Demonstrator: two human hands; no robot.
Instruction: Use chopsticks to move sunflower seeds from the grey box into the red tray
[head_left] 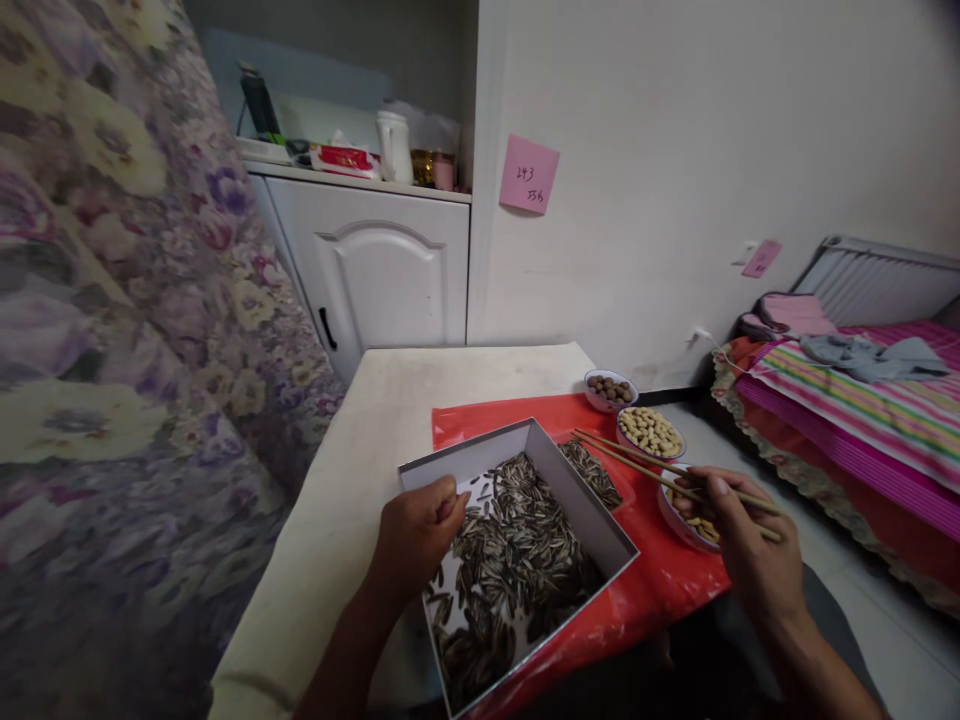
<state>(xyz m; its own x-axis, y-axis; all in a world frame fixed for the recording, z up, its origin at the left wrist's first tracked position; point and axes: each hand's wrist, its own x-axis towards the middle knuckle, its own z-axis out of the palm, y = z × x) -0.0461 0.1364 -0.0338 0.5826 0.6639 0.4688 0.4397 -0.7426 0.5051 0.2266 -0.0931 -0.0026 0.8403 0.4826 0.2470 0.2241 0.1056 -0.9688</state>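
Note:
My right hand [750,545] grips a pair of chopsticks [637,460], which point left with their tips apart, above the bowls and a pile of sunflower seeds [589,472]. Nothing shows between the tips. My left hand [416,540] is closed in a fist over the left wall of a shallow white box [592,485]. A small tip pokes out of this fist, but what it holds, if anything, is hidden. Striped sunflower seeds [517,540] lie scattered in the box. Beside my right fingers stands a bowl of yellowish pieces [703,528], partly covered by the hand.
Along the table's right side stand a bowl of peanuts [651,432] and a bowl of round brown nuts [609,389]. A red plastic sheet [480,418] lies under the box on the cream-covered table [330,500]. A floral curtain [150,350] hangs left; a bed [862,400] stands right.

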